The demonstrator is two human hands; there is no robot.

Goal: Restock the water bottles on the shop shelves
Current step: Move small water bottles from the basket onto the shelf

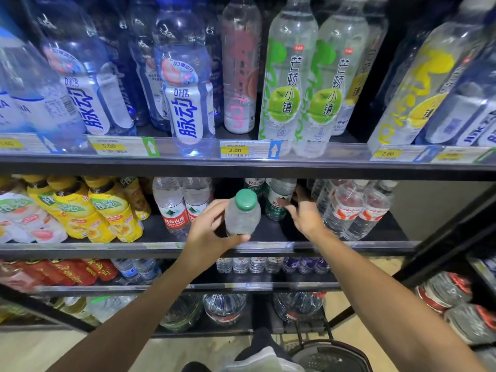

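Left hand (206, 232) grips clear ribbed green-capped bottle (243, 214); right hand (304, 213), fingers spread, touches shelved green-label bottle (277, 201).

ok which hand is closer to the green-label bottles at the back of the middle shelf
Right. The right hand reaches in with its fingers at the green-label bottles. The left hand is further out at the shelf front, holding a green-capped bottle.

Both arms reach forward; left hand (209, 232) curled in a grip, right hand (304, 214) fingers extended.
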